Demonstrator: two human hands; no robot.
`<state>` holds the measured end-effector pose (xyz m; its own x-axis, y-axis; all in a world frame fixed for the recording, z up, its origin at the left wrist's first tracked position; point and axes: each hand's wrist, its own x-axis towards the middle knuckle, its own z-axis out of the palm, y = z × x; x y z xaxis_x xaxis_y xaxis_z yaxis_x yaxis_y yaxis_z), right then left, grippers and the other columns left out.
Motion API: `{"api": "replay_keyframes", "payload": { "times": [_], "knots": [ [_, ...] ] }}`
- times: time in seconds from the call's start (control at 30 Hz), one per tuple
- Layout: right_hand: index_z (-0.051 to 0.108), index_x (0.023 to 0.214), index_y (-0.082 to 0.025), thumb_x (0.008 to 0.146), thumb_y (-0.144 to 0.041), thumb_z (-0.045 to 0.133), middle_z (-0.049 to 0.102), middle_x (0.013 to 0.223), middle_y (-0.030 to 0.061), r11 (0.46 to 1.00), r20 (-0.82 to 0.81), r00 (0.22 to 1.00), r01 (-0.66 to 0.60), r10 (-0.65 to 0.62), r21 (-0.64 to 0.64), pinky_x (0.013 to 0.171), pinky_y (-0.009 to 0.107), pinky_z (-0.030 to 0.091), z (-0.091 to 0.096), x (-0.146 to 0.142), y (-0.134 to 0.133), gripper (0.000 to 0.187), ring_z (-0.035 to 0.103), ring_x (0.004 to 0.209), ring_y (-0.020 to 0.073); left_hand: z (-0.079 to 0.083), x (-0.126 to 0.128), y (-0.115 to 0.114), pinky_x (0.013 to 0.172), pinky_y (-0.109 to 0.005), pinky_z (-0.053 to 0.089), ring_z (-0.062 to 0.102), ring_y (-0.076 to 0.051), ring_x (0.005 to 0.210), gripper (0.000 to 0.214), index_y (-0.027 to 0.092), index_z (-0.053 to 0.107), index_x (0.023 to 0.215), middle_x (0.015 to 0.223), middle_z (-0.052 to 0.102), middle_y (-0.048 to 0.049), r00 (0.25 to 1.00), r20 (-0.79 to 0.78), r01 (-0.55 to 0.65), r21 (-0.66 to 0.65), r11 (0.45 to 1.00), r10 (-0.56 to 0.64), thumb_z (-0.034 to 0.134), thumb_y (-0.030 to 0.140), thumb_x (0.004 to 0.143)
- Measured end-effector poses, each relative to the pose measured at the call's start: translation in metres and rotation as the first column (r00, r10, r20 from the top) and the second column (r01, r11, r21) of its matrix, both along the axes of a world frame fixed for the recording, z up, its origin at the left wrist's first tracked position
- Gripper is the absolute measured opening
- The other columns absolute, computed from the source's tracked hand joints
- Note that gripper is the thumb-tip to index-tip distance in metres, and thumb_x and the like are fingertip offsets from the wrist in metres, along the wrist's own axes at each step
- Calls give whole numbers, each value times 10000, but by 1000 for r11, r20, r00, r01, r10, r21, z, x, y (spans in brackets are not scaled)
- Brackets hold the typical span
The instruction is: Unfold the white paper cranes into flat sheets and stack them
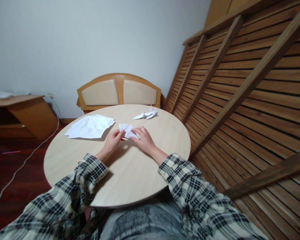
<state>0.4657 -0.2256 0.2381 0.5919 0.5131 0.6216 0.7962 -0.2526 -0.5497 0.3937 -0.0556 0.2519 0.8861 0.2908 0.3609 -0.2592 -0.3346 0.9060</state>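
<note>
A small folded piece of white paper (126, 128) is held just above the round table, between my two hands. My left hand (113, 140) pinches its left edge between thumb and fingers. On the other side, my right hand (144, 139) grips the paper's right edge, fingers curled over it. Creases run across the paper, and its lower corners are partly hidden by my fingertips. Beyond my right hand lie folded white paper cranes (147, 115), close together. To the left of my left hand is a loose stack of wrinkled white paper sheets (90, 126).
The round pale wooden table (137, 176) stands before me. A wooden headboard with cream panels (140, 92) is behind it. Slatted wood panelling (240, 100) leans along the right. A wooden desk (27, 113) and a white cable (27, 160) are at the left.
</note>
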Motion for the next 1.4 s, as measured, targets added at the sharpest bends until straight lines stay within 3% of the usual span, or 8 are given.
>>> {"api": "replay_keyframes", "payload": {
  "times": [0.2,0.4,0.73,0.9,1.17,1.27,1.4],
  "knots": [
    [622,1144,-252,822,-316,703,567,1102,50,999,-34,999,-35,35,1,967,379,443,-1,0,0,339,555,1050,190,2,-2,-4,696,-333,534,617,-182,764,347,149,634,934,875,660,-74,994,8,108,3,994,-108,593,470,807],
    [614,1143,-255,832,-326,697,570,1103,50,994,-67,992,-106,108,38,940,367,467,-2,1,1,330,582,1005,180,2,-5,-9,755,-346,530,634,-219,893,466,147,573,1076,1030,661,-104,990,37,133,67,989,-136,711,424,727],
    [626,1105,-228,886,-316,632,631,1095,62,976,-136,968,-204,213,75,919,352,474,3,-3,0,237,600,990,170,1,-4,-5,713,-312,504,587,-163,775,277,170,558,940,880,611,-46,986,62,147,87,985,-153,636,400,807],
    [634,1110,-215,906,-357,595,671,1081,65,951,-227,928,-264,295,159,883,340,491,1,-4,1,251,632,966,169,-3,-1,-3,705,-319,508,581,-162,760,242,170,560,884,827,587,-30,985,90,144,53,988,-148,611,401,836],
    [654,973,-195,914,-358,523,676,945,52,948,-273,921,-219,279,231,792,305,475,-6,1,4,218,621,856,169,-4,-1,-3,698,-336,520,583,-170,751,210,181,576,911,824,588,-34,988,96,114,58,992,-119,596,383,860],
    [632,898,-188,884,-369,537,648,874,35,918,-342,881,-211,328,337,774,297,461,-7,6,8,204,592,826,164,-2,-3,-4,710,-340,516,581,-173,758,212,185,575,899,843,589,-39,989,89,108,83,991,-116,587,395,865],
    [587,830,-188,836,-442,587,600,807,1,852,-508,734,-185,451,489,760,284,459,-4,10,10,254,565,774,144,2,-6,-6,696,-328,491,547,-182,757,209,194,589,832,803,568,-42,988,112,94,111,989,-106,623,400,830]
  ]
}}
